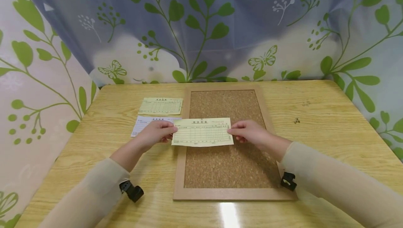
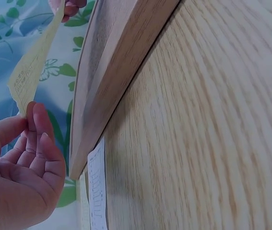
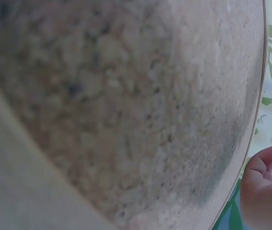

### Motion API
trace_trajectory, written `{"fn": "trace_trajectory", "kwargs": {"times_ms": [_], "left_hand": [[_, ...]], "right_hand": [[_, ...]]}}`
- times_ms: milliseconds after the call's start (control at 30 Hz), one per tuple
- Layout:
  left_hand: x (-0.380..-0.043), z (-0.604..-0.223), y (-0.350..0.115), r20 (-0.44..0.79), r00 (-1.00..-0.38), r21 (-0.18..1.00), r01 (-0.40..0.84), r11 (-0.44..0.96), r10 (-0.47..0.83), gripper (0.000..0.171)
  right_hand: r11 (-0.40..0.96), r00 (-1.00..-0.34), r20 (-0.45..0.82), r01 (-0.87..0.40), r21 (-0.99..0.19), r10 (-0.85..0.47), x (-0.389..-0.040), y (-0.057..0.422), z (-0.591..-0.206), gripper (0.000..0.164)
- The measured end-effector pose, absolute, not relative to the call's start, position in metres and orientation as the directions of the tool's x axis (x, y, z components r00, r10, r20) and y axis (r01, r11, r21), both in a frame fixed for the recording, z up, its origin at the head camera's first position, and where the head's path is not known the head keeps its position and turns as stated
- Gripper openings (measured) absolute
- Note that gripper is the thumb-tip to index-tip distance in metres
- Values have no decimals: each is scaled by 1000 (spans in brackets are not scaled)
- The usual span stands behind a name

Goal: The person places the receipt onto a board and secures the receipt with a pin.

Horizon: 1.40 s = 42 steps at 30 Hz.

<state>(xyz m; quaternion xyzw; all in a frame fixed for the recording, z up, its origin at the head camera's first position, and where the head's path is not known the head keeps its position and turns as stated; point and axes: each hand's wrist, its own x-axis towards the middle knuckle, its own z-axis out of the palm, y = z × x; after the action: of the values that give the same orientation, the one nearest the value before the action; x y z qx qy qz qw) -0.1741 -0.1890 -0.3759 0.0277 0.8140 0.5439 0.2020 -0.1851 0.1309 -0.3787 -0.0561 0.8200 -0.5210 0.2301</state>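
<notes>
Both hands hold a pale yellow printed form slip (image 1: 202, 133) by its short ends, raised over the cork board (image 1: 220, 168). My left hand (image 1: 157, 131) pinches the left end between thumb and fingers; in the left wrist view the left hand (image 2: 26, 172) grips one corner of the slip (image 2: 33, 72), its other fingers loosely bent. At the right end, my right hand (image 1: 248, 135) pinches the edge with thumb and forefinger. The right wrist view shows only part of the right hand (image 3: 267, 187), with the slip out of frame.
Left of the board, another yellow form (image 1: 161, 106) lies on the wooden table (image 1: 318, 172), with a white form (image 1: 141, 124) below it, partly covered by the left hand. A small cluster of dark pins (image 1: 297, 120) sits right of the board. A leaf-patterned curtain (image 1: 233, 28) hangs behind.
</notes>
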Motion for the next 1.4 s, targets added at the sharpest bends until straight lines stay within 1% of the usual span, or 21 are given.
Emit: {"fn": "trace_trajectory", "kwargs": {"times_ms": [200, 500, 867, 1167, 1400], "left_hand": [[-176, -377, -185, -297, -918, 892, -168, 420, 264, 22], [-178, -378, -179, -305, -916, 895, -183, 406, 261, 20], [-179, -379, -171, -298, -916, 907, -185, 378, 267, 19], [-180, -379, -165, -303, -912, 903, -182, 389, 277, 19], [-182, -380, -160, -286, -908, 913, -161, 375, 307, 17]], "right_hand": [[426, -886, -312, 149, -892, -344, -183, 136, -377, 20], [385, -886, -316, 175, -906, -340, -183, 141, -378, 22], [383, -885, -309, 166, -909, -348, -181, 147, -377, 20], [376, -881, -327, 191, -907, -341, -180, 153, -377, 30], [369, -880, -337, 208, -906, -333, -181, 158, -379, 31]]}}
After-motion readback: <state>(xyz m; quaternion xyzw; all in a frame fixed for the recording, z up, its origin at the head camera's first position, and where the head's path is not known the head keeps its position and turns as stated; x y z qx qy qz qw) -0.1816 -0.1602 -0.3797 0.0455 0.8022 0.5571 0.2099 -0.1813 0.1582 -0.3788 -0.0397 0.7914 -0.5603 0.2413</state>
